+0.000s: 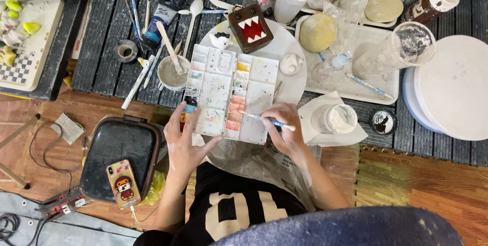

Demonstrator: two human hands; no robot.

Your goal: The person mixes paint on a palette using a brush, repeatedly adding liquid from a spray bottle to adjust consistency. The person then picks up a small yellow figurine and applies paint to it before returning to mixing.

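Loading a thin brush from a white paint palette, seen from the head camera.

The right hand (284, 126) pinches a blue-handled brush (267, 119), its tip on a peach well; light, shallow dabs seem best. The left hand (187, 142), fingers spread, not clenched, steadies the palette (231, 91) at its near-left edge. Beyond the grip a brown toothy box figure (250, 27) stands; right of it, a white paint tub (335, 119) crowds the elbow.
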